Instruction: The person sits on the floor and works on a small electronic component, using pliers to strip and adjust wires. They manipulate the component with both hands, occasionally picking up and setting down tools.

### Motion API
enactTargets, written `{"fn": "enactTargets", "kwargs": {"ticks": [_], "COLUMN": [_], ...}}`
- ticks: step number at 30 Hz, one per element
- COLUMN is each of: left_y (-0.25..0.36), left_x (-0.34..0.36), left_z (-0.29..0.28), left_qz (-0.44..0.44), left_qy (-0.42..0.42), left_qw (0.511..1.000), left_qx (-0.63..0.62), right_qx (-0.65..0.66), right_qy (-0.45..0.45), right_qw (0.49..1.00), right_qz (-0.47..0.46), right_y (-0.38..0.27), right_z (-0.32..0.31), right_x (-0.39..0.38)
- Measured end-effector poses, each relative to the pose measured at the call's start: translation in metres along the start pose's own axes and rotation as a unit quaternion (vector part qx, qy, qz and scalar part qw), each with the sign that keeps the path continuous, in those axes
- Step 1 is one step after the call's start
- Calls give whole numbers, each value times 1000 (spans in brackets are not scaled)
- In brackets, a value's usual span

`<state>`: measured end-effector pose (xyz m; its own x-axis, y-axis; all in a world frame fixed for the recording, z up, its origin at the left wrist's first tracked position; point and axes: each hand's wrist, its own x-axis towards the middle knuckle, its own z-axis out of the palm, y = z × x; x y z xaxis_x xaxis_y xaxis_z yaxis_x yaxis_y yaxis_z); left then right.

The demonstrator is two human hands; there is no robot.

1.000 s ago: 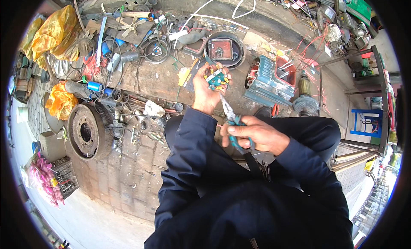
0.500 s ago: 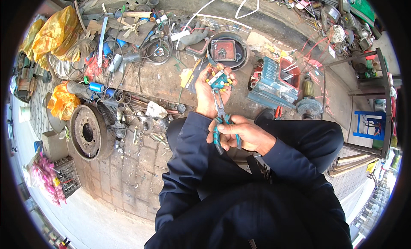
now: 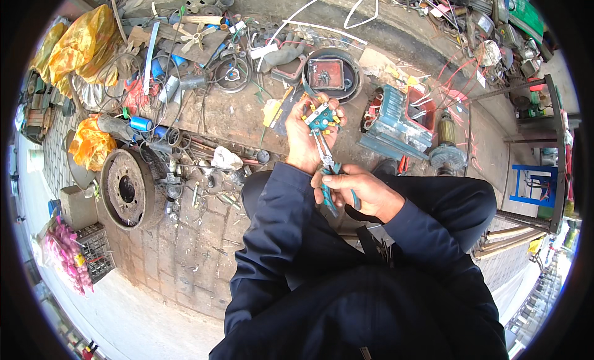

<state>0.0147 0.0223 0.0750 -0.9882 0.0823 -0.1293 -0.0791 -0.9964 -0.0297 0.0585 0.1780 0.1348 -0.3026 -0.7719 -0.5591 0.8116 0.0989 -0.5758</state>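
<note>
My left hand (image 3: 302, 140) is closed around a small teal terminal block (image 3: 321, 117) with brass-coloured studs and a pale metal strip across it. In my right hand (image 3: 365, 191) is a pair of needle-nose pliers (image 3: 323, 151) with teal and black handles. The pliers' jaws reach up to the near edge of the terminal block; whether they grip a part of it is too small to tell. Beyond my right knee lies a blue-grey motor housing (image 3: 396, 121) with an open red-rimmed box and loose wires.
A motor rotor (image 3: 447, 137) stands right of the housing. A round black basin (image 3: 349, 66) holds a red square cover (image 3: 326, 74). On the left are a rusty wheel rim (image 3: 127, 190), blue cylinders (image 3: 140, 123) and orange-yellow bags (image 3: 80, 41). A metal frame rack (image 3: 560, 143) is at far right.
The pliers have turned, their handles swinging to the right, and my right hand has shifted slightly right. My left hand and the terminal block have moved a little to the right.
</note>
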Motion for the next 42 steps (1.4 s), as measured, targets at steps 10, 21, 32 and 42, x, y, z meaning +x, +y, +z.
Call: {"fn": "enactTargets", "kwargs": {"ticks": [10,21,32,42], "left_y": [-6,0,-55,0], "left_x": [-2,-9,-12,12], "left_z": [1,0,-28,-11], "left_qz": [-6,-187,-253,-17], "left_qy": [53,28,82,229], "left_qw": [998,879,329,943], "left_qx": [16,439,906,241], "right_qx": [69,-163,-836,-514], "right_qy": [17,14,-48,106], "right_qw": [996,974,545,851], "right_qz": [44,156,37,21], "right_y": [1,-18,-61,-84], "right_z": [12,-24,-49,-11], "right_x": [-5,-38,-40,-47]}}
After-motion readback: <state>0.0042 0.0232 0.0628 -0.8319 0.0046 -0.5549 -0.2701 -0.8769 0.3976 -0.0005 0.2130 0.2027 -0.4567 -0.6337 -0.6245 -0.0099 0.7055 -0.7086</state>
